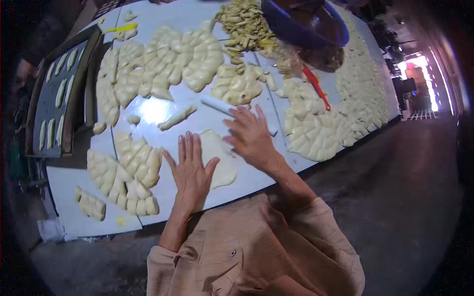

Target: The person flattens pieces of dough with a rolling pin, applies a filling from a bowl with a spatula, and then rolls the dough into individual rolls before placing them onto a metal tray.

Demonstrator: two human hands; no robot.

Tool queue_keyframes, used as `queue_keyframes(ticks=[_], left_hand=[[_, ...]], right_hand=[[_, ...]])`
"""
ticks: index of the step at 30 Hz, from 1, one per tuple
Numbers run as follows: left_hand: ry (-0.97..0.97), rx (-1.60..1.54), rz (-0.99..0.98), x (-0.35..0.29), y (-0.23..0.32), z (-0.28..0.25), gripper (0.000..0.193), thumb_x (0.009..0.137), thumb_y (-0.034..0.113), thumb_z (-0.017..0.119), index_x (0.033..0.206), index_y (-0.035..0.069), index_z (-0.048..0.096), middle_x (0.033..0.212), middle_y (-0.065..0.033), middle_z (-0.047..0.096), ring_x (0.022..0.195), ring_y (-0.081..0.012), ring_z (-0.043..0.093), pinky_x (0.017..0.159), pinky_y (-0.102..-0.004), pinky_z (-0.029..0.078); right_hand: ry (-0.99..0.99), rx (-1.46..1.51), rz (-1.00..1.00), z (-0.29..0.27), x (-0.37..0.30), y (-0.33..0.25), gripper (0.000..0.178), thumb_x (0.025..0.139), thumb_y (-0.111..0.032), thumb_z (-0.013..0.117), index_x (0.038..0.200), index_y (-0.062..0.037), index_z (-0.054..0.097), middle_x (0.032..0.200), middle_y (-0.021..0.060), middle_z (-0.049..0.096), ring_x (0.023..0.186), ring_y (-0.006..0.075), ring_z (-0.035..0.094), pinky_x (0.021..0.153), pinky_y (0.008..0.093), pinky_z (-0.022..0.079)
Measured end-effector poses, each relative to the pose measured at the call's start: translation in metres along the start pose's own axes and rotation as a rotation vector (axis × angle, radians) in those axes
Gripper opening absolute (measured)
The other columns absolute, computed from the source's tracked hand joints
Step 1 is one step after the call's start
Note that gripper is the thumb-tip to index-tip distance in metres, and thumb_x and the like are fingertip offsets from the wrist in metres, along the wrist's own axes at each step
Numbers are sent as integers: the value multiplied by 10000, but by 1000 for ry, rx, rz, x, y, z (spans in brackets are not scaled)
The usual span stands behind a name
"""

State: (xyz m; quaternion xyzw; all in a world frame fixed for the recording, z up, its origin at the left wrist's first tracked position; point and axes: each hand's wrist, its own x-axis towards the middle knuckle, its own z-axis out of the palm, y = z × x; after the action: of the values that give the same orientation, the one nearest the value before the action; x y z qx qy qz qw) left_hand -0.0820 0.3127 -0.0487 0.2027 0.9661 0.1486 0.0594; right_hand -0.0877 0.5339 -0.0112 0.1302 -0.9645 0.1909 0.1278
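Note:
A thin flattened sheet of dough lies on the white table in front of me. My left hand rests flat at its left edge, fingers stretched out and holding nothing. Above the sheet's far right side is my right hand, its fingers spread. A slim pale rolling pin lies slantwise beyond the sheet, passing under or behind my right hand; whether the palm presses on it I cannot tell. Just beyond my left hand lies a long rolled piece of dough, with a small dough lump beside it.
Cut dough portions fan out at left, with more at the back and right. A tray of shaped pieces stands far left. Further back are a heap of yellowish-brown pieces, a blue basin, and a red-handled tool.

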Motion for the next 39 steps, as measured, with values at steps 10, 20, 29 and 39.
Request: queue_keyframes(ticks=[10, 20, 29, 39], left_hand=[[-92, -48, -232, -44, 20, -9, 890, 955, 579, 562, 1562, -17, 300, 1629, -309, 209, 1532, -477, 119, 1145, -733, -19], [103, 73, -823, -88, 70, 32, 752, 1067, 493, 403, 1614, 28, 179, 1681, -215, 145, 1565, -405, 27, 1167, -690, -59], [240, 189, -820, -98, 67, 56, 680, 1087, 472, 329, 1624, 78, 190, 1686, -182, 153, 1565, -394, 52, 1191, -661, -21], [318, 141, -799, -98, 65, 57, 650, 1101, 396, 336, 1623, 51, 164, 1685, -191, 147, 1561, -410, 60, 1210, -622, 44]], right_hand=[[45, -626, 742, -95, -18, 237, 291, 942, -249, 621, 1160, -63, 674, 992, 180, 699, 934, 379, 661, 825, 527, 511], [233, 86, 716, -149, -31, 292, 344, 984, -238, 606, 1277, -73, 674, 964, 153, 745, 824, 279, 713, 764, 401, 538], [161, 70, 440, -248, 96, 339, 345, 956, -272, 672, 1243, -84, 704, 960, 157, 749, 847, 255, 724, 790, 382, 539], [-433, -122, -12, -185, 197, 409, 289, 839, -237, 747, 1085, -86, 770, 1071, 162, 741, 1033, 368, 681, 904, 456, 529]])
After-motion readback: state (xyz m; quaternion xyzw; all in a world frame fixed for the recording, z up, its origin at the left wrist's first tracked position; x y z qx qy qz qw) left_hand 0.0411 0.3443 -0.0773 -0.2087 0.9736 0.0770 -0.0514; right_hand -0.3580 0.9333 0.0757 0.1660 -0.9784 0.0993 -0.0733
